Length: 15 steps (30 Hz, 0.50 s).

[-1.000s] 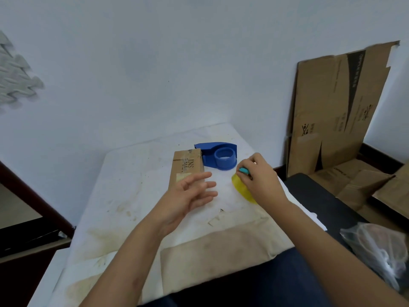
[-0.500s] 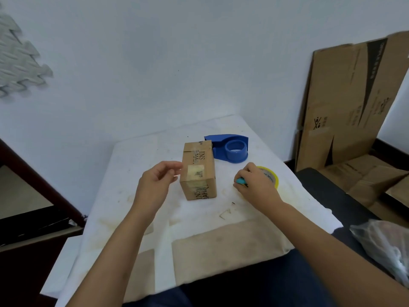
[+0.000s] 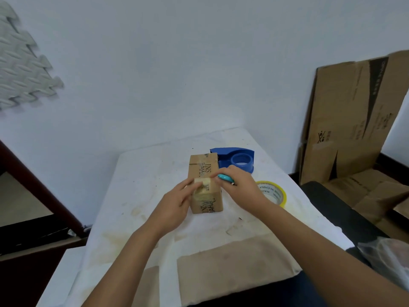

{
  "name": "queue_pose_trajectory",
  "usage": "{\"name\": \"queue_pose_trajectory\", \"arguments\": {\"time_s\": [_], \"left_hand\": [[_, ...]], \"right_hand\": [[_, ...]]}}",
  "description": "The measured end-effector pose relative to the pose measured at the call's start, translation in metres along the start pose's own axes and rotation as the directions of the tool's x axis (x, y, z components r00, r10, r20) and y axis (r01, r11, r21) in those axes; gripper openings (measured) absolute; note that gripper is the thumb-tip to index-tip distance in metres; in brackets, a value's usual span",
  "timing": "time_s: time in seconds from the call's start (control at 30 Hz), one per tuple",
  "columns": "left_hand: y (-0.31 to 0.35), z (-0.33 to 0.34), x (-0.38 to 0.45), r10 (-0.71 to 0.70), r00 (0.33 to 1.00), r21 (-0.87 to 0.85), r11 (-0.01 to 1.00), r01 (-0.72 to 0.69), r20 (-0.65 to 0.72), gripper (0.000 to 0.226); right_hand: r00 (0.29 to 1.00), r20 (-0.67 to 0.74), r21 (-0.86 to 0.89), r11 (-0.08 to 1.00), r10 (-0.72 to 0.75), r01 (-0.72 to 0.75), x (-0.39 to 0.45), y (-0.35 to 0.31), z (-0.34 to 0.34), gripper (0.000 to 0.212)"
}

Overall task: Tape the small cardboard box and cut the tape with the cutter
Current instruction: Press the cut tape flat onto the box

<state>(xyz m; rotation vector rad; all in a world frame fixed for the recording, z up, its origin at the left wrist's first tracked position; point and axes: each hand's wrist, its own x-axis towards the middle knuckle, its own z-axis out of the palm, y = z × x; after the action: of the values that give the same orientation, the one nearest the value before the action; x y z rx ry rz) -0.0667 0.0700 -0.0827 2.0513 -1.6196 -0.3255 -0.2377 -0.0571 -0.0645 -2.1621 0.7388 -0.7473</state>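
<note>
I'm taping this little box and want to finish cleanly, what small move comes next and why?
Probably press the tape strip flat with the left hand, which already touches it on the small cardboard box. The right hand holds the teal cutter right beside it, ready to trim.

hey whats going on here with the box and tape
A person is taping a small cardboard box on a white-covered table. The left hand presses a strip of tape onto the box's top, while the right hand holds a teal cutter right beside it. The yellow tape roll lies on the table to the right, and a blue dispenser sits behind the box.
</note>
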Motion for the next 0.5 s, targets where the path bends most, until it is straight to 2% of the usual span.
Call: {"name": "queue_pose_trajectory", "arguments": {"time_s": [0.13,0.27,0.37,0.43,0.5], "left_hand": [[-0.004,-0.001,0.003,0.023,1.0,0.033,0.999,-0.023,0.004,0.053],[-0.007,-0.001,0.011,0.013,0.999,-0.012,1.0,-0.013,0.033,0.057],[-0.006,0.0,0.018,-0.01,0.999,0.106,0.994,0.013,-0.031,0.06],[-0.004,0.0,0.018,0.1,0.98,0.14,0.987,-0.077,-0.169,0.057],[-0.001,0.0,0.015,0.248,0.943,0.084,0.968,-0.235,-0.22,0.046]], "right_hand": [[0.993,0.106,-0.039,0.999,0.041,-0.037,0.015,-0.002,0.01,0.017],[0.994,0.081,-0.086,0.994,0.068,-0.061,0.017,0.005,0.014,0.016],[0.996,0.057,-0.081,0.995,0.064,-0.059,0.015,0.009,0.016,0.016],[0.997,0.038,-0.064,0.996,0.063,-0.061,0.013,0.011,0.016,0.015],[0.999,0.02,-0.041,0.998,0.048,-0.048,0.012,0.013,0.016,0.014]]}}
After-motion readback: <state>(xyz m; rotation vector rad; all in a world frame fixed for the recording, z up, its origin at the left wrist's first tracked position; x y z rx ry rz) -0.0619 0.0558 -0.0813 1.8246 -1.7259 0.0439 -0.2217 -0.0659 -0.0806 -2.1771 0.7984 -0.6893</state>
